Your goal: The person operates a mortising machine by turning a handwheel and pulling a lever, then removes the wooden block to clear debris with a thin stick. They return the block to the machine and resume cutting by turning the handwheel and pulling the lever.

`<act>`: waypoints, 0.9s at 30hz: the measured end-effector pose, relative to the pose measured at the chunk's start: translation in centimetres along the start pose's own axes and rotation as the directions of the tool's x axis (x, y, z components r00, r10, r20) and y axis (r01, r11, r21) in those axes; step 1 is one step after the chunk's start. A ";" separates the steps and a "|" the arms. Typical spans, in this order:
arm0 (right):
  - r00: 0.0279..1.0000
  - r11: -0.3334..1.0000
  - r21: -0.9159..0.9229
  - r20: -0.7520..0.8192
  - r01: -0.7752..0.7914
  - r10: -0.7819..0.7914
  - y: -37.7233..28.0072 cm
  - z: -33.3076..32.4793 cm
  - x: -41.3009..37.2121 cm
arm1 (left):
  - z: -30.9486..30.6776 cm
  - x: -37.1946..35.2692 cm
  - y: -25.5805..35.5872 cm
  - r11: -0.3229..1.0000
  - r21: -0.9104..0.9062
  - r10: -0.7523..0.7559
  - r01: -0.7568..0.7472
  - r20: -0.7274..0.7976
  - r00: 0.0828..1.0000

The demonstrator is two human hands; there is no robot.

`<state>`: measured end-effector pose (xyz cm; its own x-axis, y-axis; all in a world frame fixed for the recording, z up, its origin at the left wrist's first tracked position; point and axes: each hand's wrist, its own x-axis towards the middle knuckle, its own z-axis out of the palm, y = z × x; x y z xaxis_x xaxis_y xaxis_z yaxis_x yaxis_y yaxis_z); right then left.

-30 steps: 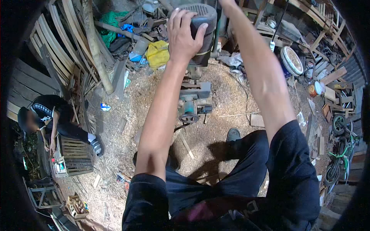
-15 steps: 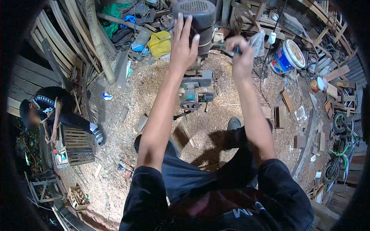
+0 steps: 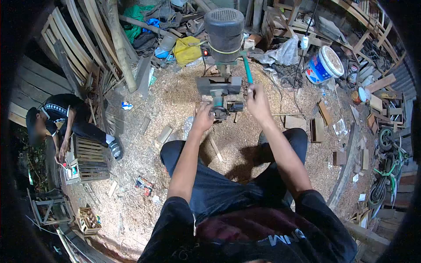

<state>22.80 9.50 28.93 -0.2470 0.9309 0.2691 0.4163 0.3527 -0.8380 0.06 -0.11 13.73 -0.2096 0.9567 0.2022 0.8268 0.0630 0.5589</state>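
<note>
A machine with a dark cylindrical motor housing (image 3: 224, 33) stands at the top centre, a thin band round it. Below it a grey metal plate (image 3: 232, 83) lies across the machine, with a small handwheel (image 3: 220, 113) under that. My left hand (image 3: 204, 116) is at the handwheel's left edge, its fingers curled against the rim. My right hand (image 3: 258, 103) is closed round the lower end of a green lever (image 3: 248, 70) that runs down from the machine's right side.
At the left a person (image 3: 59, 118) sits bent over a slatted crate (image 3: 90, 158). A white and blue bucket (image 3: 320, 68) stands at upper right. Wood blocks (image 3: 316, 130) lie on the shavings-covered floor (image 3: 144, 171). A green motorbike (image 3: 390, 171) is far right.
My left hand has come down from the motor housing to the handwheel. My right hand has moved down, and the green lever now points downward. The view has shifted slightly.
</note>
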 end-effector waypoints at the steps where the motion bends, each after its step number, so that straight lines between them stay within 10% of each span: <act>1: 1.000 0.990 -0.141 0.002 -0.022 0.022 -0.1 0.4 0.5 | 0.0 0.0 0.1 1.000 -0.015 -0.010 0.010 0.015 1.000; 4: 0.959 0.896 -0.434 0.201 -0.094 0.198 0.4 0.8 1.0 | 0.0 -0.3 -0.3 0.998 -0.029 -0.058 0.060 0.070 0.996; 8: 1.000 0.949 -0.315 0.002 -0.012 0.013 7.2 4.8 -4.1 | 1.8 -0.3 -0.7 0.989 -0.111 -0.097 0.102 0.055 0.994; 27: 0.964 0.917 -0.299 -0.087 -0.265 0.251 18.0 12.5 -6.5 | 8.0 1.2 -2.1 0.926 -0.361 -0.209 0.112 -0.242 0.948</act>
<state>20.94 8.63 6.14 -0.0574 0.9942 0.0908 0.7085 0.1047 -0.6979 2.24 3.18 6.31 -0.4976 0.8245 0.2695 0.5539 0.0629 0.8302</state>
